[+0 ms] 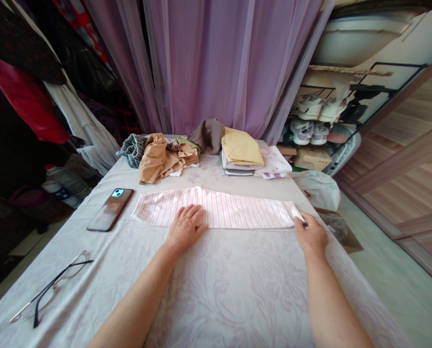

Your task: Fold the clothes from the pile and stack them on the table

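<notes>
A pink-and-white striped garment [237, 210] lies flat in a long folded strip across the table, its exact kind not clear. My left hand [187, 227] rests palm down on it, left of its middle, with the fingers stretched out. At the strip's right end, my right hand [311, 234] pinches the edge between thumb and fingers and lifts that corner slightly. Behind the strip sit a loose heap of clothes with a tan garment [157, 159] in front, and a stack of folded clothes topped by a yellow one [241, 146].
A phone [110, 210] lies left of the garment, and eyeglasses [52, 287] are nearer the front left edge. The patterned tablecloth [230, 290] covers the table. Purple curtains [216, 63] hang behind it. A shoe rack [368, 89] and plastic bags [319, 189] stand on the right.
</notes>
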`<state>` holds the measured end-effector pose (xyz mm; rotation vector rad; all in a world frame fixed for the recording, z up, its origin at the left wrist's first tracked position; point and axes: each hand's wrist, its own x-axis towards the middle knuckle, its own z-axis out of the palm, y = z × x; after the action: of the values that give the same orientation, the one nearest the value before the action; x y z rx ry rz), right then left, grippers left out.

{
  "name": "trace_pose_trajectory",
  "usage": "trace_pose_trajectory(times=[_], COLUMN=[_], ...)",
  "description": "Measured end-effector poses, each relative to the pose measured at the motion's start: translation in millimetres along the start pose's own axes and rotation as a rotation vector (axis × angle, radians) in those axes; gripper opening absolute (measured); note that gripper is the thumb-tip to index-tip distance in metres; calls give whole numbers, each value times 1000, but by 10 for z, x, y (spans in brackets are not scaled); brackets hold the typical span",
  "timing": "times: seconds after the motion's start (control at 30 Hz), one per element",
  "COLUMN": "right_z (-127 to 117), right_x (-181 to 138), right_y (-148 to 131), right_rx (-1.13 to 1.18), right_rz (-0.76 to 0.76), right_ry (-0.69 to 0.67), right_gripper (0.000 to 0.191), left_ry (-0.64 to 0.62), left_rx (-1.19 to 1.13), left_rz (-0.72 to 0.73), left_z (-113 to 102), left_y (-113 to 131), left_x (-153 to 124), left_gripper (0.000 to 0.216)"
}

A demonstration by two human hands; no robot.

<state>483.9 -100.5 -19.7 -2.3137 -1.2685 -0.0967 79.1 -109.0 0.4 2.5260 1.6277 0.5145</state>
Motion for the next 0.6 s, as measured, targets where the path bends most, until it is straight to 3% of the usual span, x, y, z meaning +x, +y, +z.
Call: trace_pose_trajectory(times=[0.6], right_z=[24], right_x=[4], right_y=[20], right_rx=[0], right_rz=[-6], right_ry=[16], right_gripper=[39], left_ry=[4], left_rx=[-11], left_rz=[-4], left_z=[28], left_y=[-13], left_x=[-7], left_gripper=[41])
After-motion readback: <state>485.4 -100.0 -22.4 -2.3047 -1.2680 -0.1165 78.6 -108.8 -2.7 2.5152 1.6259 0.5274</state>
